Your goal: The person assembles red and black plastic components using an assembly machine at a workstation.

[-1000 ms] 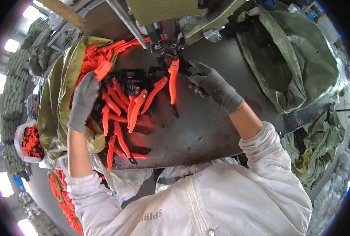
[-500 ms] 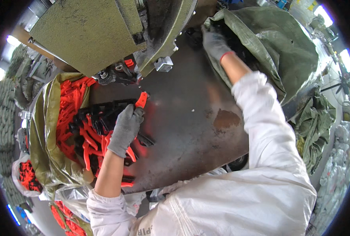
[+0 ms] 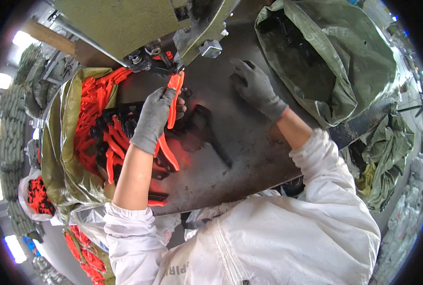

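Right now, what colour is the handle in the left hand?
The handle in the left hand is bright orange-red, best seen in the head view.

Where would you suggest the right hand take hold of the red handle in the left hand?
Probably by the red handle's lower end, coming from the right: that end sticks out below the left hand's fingertips, whereas the upper end points toward the machine. The right hand hovers on that side.

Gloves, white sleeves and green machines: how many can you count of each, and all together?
Gloves: 2
White sleeves: 2
Green machine: 1
Total: 5
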